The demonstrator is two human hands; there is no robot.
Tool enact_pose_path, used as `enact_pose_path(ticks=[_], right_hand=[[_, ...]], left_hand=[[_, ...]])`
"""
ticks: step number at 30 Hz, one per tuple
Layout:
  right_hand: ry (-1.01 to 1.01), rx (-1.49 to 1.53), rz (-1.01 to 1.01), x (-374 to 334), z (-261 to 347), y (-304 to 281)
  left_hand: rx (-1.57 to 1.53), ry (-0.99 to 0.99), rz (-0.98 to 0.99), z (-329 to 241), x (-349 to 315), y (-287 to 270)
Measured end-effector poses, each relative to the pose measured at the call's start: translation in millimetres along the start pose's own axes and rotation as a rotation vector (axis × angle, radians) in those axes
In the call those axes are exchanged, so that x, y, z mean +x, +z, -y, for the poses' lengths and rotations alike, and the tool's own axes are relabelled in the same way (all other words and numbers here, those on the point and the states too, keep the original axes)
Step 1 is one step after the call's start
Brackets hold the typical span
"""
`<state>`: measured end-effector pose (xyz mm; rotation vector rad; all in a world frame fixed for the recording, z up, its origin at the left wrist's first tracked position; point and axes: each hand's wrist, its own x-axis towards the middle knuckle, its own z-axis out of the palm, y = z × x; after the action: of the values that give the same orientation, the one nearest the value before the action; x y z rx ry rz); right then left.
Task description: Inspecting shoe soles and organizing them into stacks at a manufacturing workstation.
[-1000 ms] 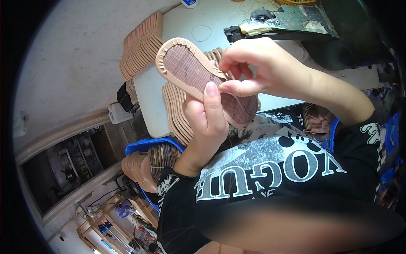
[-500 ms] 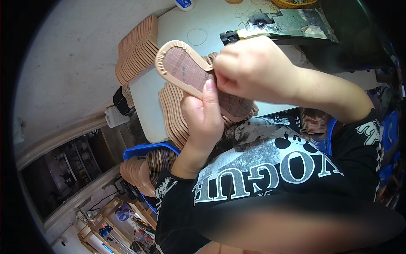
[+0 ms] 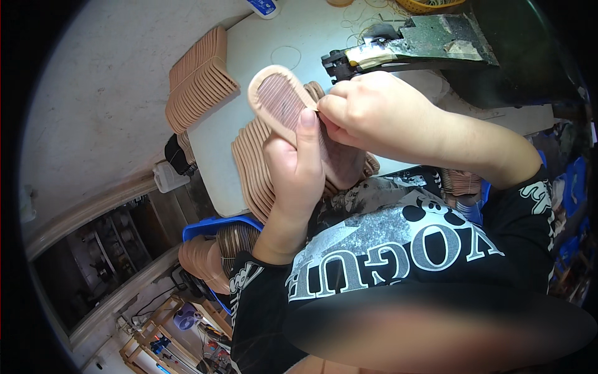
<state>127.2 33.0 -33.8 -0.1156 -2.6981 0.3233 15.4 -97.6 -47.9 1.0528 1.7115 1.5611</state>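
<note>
My left hand [image 3: 296, 162] grips a shoe insole [image 3: 280, 100] by its narrow middle, thumb lying across the underside. The insole has a brown, fine-lined underside and a beige covering folded over its edge. At its right edge, near the middle, my right hand [image 3: 358, 109] is closed and pinches the beige edge material. The fingertips partly hide what they pinch. Behind and below the held insole, a row of stacked beige insoles [image 3: 249, 165] lies on the white table [image 3: 218, 140].
Another tied bundle of insoles [image 3: 199, 81] stands at the table's far left. A green machine arm [image 3: 436, 43] reaches in from the upper right. At the back are a yellow basket [image 3: 430, 5] and a bottle [image 3: 265, 7]. A blue crate [image 3: 196, 225] with insoles sits lower left.
The held insole has shifted slightly right and down, its face tilting so the lines look more even. My right hand has moved slightly down, still pinching its edge.
</note>
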Motion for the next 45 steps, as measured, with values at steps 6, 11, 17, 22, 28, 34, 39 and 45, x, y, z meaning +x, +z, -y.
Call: enact_pose_path(ticks=[6, 11, 17, 22, 28, 34, 39, 45], right_hand=[[0.587, 1.11, -0.144, -2.4, -2.2, -4.8], [0.224, 0.268, -0.508, -15.3, 24.6, 3.5], [0.581, 1.164, -0.26, -61.2, 45.0, 15.9], [0.691, 1.622, 0.062, -89.5, 72.0, 20.4], [0.749, 1.594, -0.127, -84.2, 73.1, 24.6], [0.808, 1.868, -0.111, -86.8, 78.0, 12.6], [0.93, 1.97, -0.144, -92.6, 68.8, 8.4], [0.949, 1.871, -0.209, -78.7, 50.6, 2.0]], left_hand=[[-0.15, 0.006, 0.043, -14.0, 8.5, -0.4], [-0.081, 0.059, 0.082, -15.1, 11.2, 0.1], [-0.377, 0.023, -0.029, -15.9, 19.3, -3.8], [-0.407, -0.178, 0.048, 11.8, 45.3, -3.4], [0.255, 0.194, -0.072, 43.8, 71.9, 4.6], [0.282, 0.113, -0.041, 34.2, 79.6, 10.1], [0.212, 0.015, -0.014, 38.4, 96.1, 18.2], [0.296, -0.047, 0.021, 29.8, 118.5, 20.5]])
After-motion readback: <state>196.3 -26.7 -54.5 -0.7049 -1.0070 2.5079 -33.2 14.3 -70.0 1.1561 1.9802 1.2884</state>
